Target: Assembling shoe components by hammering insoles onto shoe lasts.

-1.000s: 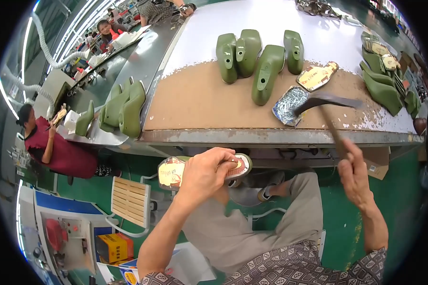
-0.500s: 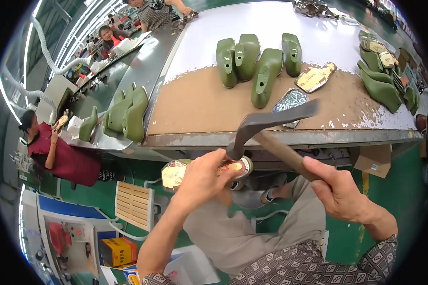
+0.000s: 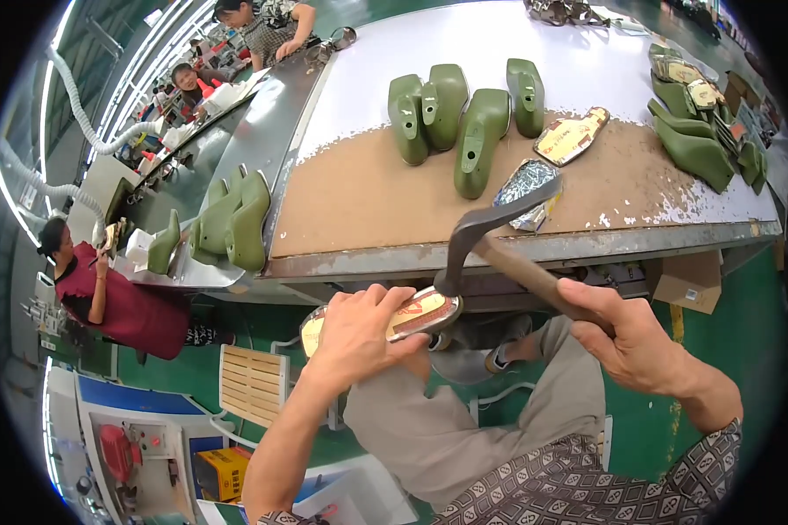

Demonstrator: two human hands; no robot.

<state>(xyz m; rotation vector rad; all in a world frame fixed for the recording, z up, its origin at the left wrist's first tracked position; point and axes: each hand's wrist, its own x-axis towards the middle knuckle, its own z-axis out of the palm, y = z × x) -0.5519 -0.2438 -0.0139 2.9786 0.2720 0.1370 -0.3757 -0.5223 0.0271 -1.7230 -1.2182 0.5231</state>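
My left hand (image 3: 359, 337) is wrapped over a shoe last (image 3: 425, 308) held low in front of the table, above my lap. Its sole side faces up, showing a cream and brown insole with printed patches. In my right hand (image 3: 630, 346) is a hammer (image 3: 508, 213) with a wooden handle and a dark, curved, claw-like head. The round striking face rests at or just above the insole's end, right of my left fingers; contact cannot be told. Beyond the hammer on the table lie a crumpled foil-like piece (image 3: 518, 188) and another insole-faced piece (image 3: 572, 137).
Several green shoe lasts (image 3: 481, 140) stand on the worn table (image 3: 350, 197); more are piled at right (image 3: 696, 144) and at left (image 3: 249, 219). A slatted stool (image 3: 252, 382) stands lower left. A co-worker in a dark red apron (image 3: 127, 306) sits at left. A cardboard box (image 3: 690, 280) is under the table.
The hammer head has come down slightly and sits closer to the insole's end. My left hand has shifted a little, its fingers lying flatter, baring more of the insole.
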